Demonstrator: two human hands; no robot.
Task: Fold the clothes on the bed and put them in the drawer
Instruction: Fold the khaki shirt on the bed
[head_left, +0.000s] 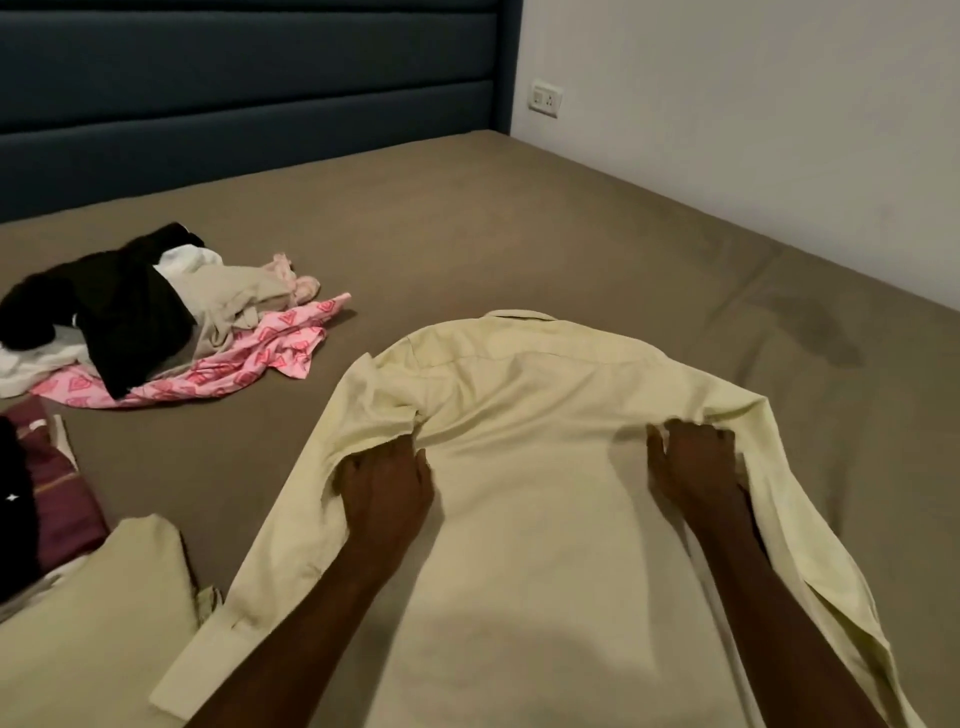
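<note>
Clothes heap (156, 317) far left of shirt (535, 467), well apart.

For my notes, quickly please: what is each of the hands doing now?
Left hand: grips the shirt where the left sleeve joins.
Right hand: grips the shirt at the right sleeve fold.

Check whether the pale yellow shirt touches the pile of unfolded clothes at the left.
Apart. The head view shows bare brown bed sheet between the pale yellow shirt and the pile of unfolded clothes, along the shirt's whole left edge.
</note>
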